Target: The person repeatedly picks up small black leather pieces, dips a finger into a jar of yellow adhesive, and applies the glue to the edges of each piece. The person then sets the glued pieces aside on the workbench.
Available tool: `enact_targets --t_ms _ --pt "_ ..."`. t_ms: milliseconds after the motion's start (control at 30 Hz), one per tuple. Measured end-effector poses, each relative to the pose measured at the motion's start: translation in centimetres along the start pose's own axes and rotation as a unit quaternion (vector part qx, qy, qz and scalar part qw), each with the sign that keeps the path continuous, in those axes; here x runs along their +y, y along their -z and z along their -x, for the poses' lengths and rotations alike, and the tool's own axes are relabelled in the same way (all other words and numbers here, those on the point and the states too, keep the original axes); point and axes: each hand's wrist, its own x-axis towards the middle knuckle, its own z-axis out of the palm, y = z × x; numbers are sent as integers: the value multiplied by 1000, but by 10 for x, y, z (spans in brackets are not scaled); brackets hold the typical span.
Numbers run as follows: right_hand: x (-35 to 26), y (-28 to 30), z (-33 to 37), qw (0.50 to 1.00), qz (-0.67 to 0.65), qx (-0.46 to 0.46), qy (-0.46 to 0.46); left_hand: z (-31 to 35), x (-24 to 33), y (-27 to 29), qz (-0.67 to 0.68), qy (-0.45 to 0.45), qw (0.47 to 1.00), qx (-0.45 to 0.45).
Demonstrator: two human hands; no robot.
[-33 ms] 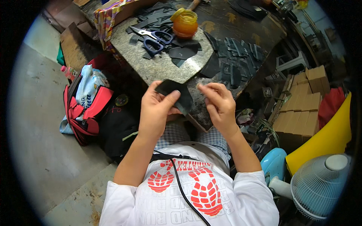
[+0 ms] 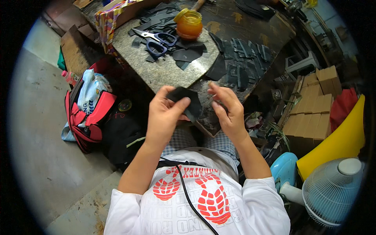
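My left hand (image 2: 165, 111) pinches a black sheet piece (image 2: 187, 102), perhaps leather, between its thumb and fingers, just off the near edge of the work table. Beside it, a little to the right, my right hand (image 2: 229, 107) has its fingers bent and apart; nothing shows in it. Beyond the hands lies a speckled stone slab (image 2: 156, 76). On the slab rest scissors (image 2: 156, 41) with dark blue handles, a jar (image 2: 189, 26) of orange-yellow contents and several black offcuts (image 2: 188, 54).
Strips of black material (image 2: 241, 58) lie on the dark table to the right of the slab. A patterned box (image 2: 107, 27) borders the slab at far left. Left of me is a red-and-black bag (image 2: 88, 113). Stacked cardboard boxes (image 2: 313, 109) and a fan (image 2: 333, 192) stand at right.
The fingers of my right hand have spread from a closer pinch. My left hand has shifted slightly right with the black piece, which is tilted a little differently.
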Motion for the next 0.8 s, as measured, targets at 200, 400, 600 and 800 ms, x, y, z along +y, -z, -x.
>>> enact_targets --t_ms 200,400,600,800 --pt "-4 22 6 974 -132 -23 -183 0 -20 -20 -143 2 989 -35" --pt "63 102 -31 970 126 63 -197 -19 -7 1 -423 -337 837 82" --pt "92 102 -42 909 399 -22 -116 -64 6 13 -569 -444 686 94" --pt "73 74 -92 941 337 0 3 -101 -1 0 -669 -408 618 59"
